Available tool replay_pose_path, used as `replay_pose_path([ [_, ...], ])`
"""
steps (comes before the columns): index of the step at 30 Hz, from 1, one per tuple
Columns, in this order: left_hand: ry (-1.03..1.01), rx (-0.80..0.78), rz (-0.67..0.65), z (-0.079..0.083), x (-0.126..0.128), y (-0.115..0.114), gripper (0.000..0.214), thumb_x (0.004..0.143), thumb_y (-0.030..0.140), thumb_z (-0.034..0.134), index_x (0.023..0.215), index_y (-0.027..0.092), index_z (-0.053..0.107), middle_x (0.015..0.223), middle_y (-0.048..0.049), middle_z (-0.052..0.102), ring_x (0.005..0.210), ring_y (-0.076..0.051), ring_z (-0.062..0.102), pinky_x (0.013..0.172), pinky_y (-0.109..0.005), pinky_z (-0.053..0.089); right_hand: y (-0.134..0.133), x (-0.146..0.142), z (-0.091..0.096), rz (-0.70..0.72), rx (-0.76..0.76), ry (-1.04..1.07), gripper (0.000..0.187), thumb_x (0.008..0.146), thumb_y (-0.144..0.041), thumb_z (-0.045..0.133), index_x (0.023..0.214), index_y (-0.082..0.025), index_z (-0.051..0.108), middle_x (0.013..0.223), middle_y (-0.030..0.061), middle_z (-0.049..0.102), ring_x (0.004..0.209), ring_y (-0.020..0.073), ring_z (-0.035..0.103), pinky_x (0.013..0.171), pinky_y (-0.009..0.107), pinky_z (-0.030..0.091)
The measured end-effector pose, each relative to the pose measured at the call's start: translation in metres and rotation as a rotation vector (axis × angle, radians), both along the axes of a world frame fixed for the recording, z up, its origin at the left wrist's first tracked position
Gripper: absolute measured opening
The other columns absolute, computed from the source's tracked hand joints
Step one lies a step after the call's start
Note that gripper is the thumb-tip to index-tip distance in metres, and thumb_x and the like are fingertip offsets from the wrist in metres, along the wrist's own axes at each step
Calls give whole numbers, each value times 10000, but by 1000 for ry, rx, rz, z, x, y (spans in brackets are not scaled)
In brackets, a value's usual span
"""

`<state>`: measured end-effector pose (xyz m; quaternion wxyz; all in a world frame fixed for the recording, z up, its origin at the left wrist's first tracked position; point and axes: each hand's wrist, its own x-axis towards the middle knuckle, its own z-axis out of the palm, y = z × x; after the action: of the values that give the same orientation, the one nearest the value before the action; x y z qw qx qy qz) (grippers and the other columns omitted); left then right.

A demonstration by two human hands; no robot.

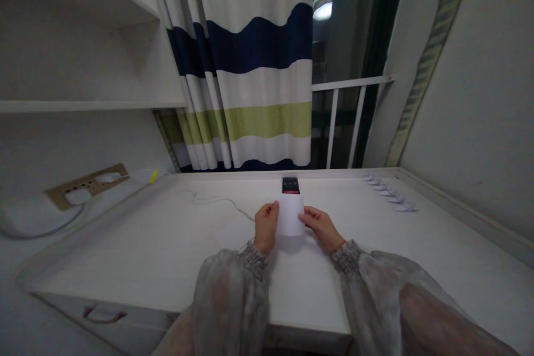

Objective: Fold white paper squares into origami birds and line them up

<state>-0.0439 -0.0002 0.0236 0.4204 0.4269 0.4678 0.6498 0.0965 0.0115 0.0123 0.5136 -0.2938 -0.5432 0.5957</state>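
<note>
Both my hands hold a small white sheet of paper (289, 216) just above the white desk (167, 245). My left hand (266, 227) pinches its left edge with closed fingers. The fingers of my right hand (322, 226) close on its right edge. The sheet curves slightly. Right behind it on the desk stands a small dark device (291, 184); a thin white cable (217, 200) on the desk trails left from near it.
A row of several small folded white paper shapes (390, 194) lies at the desk's far right. A power strip (85, 183) sits on the left ledge. Striped curtain (246, 67), white railing (346, 117) and shelves (83, 104) stand behind. A drawer handle (103, 314) is below the front edge.
</note>
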Motion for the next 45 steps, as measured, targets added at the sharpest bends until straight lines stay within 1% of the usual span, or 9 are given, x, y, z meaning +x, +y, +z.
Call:
replay_pose_path([
  [7,-138,-51,-124,-26,20,23,359,637,479,561,684,125,520,573,21,526,542,-82,469,525,-201,386,10,36,-5,-67,-162,-8,313,502,-300,736,657,-155,506,576,-28,598,520,106,540,512,230,405],
  [11,-129,-88,-266,-28,15,24,369,610,466,603,735,125,537,590,20,542,521,-75,478,499,-196,389,18,44,-12,-82,-196,-44,316,518,-295,728,578,-156,450,524,-45,559,466,78,489,457,206,357],
  [15,-11,-256,-413,-25,0,23,339,547,371,684,725,114,553,605,-7,581,505,-100,529,468,-217,409,20,48,-16,-57,-218,-56,315,541,-303,719,573,-158,441,511,-45,559,446,77,481,431,201,343],
  [20,-18,-286,-386,-23,-6,23,304,544,323,695,705,107,555,602,-16,596,497,-100,542,454,-209,417,11,46,-13,69,-221,-51,262,617,-311,675,792,-144,573,681,8,647,578,120,578,565,253,443],
  [25,-47,-285,-466,-21,1,16,328,521,309,717,731,114,557,596,-17,609,483,-104,543,452,-222,435,3,42,-10,122,-214,-86,337,625,-306,665,897,-110,627,825,71,673,700,172,611,729,337,448],
  [32,-57,-263,-526,-18,1,13,305,534,257,711,775,110,596,601,-19,620,500,-103,547,490,-229,448,1,43,-9,116,-250,-71,313,622,-303,666,864,-104,647,780,70,676,669,164,610,691,320,463],
  [38,-155,-253,-551,-17,1,14,274,560,214,685,800,98,622,709,-48,643,593,-106,568,574,-228,453,-1,41,-4,110,-343,-4,279,580,-269,691,803,-107,647,639,36,649,529,133,566,490,281,484],
  [41,-192,-265,-551,-17,1,13,281,564,197,684,818,101,614,712,-44,639,611,-104,567,592,-225,456,0,41,-3,102,-346,9,257,574,-260,693,776,-106,655,619,31,642,520,124,561,476,266,486],
  [45,-219,-261,-561,-17,2,14,283,621,293,658,832,121,581,657,-20,609,550,-87,544,527,-205,450,0,40,-1,92,-344,18,296,577,-236,687,846,-116,661,685,46,656,541,126,568,476,264,491],
])
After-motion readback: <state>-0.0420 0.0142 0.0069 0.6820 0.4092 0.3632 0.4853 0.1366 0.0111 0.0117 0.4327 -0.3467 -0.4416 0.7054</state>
